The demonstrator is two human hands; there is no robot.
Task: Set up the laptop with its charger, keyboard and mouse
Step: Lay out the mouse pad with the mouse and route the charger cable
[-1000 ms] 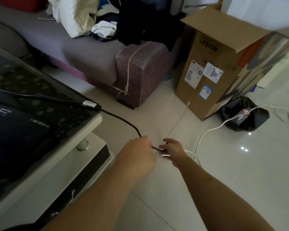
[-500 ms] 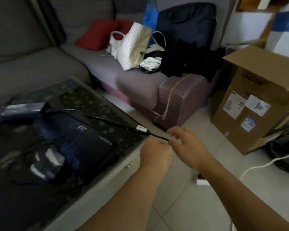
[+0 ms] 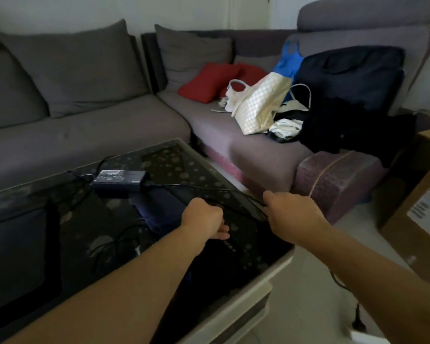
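Both hands (image 3: 204, 218) (image 3: 292, 214) grip charger cable (image 3: 233, 191); labels unreadable

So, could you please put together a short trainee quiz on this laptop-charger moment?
1. True or false: the charger brick lies on the grey sofa.
2. Multiple choice: what does the right hand hold? A) the red cushion B) the black charger cable C) the white handbag
3. Fill in: the left hand is curled over the glass coffee ______.

Key
1. False: it rests on the table, with its cable running toward the hands.
2. B: the fingers are curled round the cable near the table's right edge.
3. table
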